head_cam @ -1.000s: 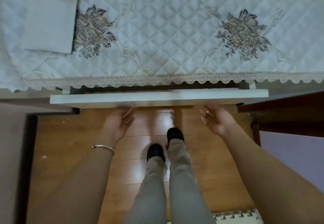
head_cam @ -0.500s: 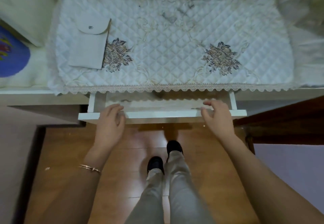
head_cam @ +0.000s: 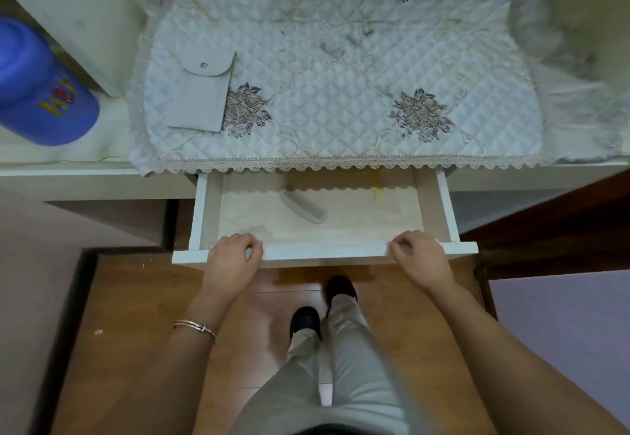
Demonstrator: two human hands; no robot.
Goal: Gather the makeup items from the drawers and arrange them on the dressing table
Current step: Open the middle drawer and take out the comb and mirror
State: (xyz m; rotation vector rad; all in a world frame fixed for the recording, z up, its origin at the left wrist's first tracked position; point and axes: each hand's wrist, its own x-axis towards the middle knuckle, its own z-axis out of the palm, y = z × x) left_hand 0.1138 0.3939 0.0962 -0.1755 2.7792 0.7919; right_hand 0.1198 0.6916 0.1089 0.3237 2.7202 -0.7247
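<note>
Head view. The drawer [head_cam: 433, 206] stands open under the near edge of the table [head_cam: 85, 179]. The left hand [head_cam: 231, 257] and right hand [head_cam: 419, 257] each curl their fingers over its front board, one near each end, so both grasp the drawer. Inside lie a grey item [head_cam: 303, 208], comb-like, mid-floor, and a yellow item [head_cam: 377, 192] at the far right, half hidden by the lace [head_cam: 341, 163]. Neither can be identified with certainty, and the far part of the drawer is in shadow.

Risks, as judged:
- Drawn further out, the drawer may leave its runners and tip, since only the two hands bear its front.
- An uneven pull, one hand leading, could skew and jam it.
- A jerk would slide the loose items to the far wall, out of sight under the lace.
- A hand reaching in could catch the hanging lace and drag the cloth [head_cam: 341, 93] and the pouch [head_cam: 201, 93] towards the edge.

Surface: quilted white cloth with embroidered flowers covers the tabletop. The flat pouch with a snap lies at its left.

Room: a blue cap [head_cam: 41, 87] sits far left, a wooden floor [head_cam: 136, 315] lies below, and dark furniture [head_cam: 545, 230] stands just right of the drawer, limiting room on that side
</note>
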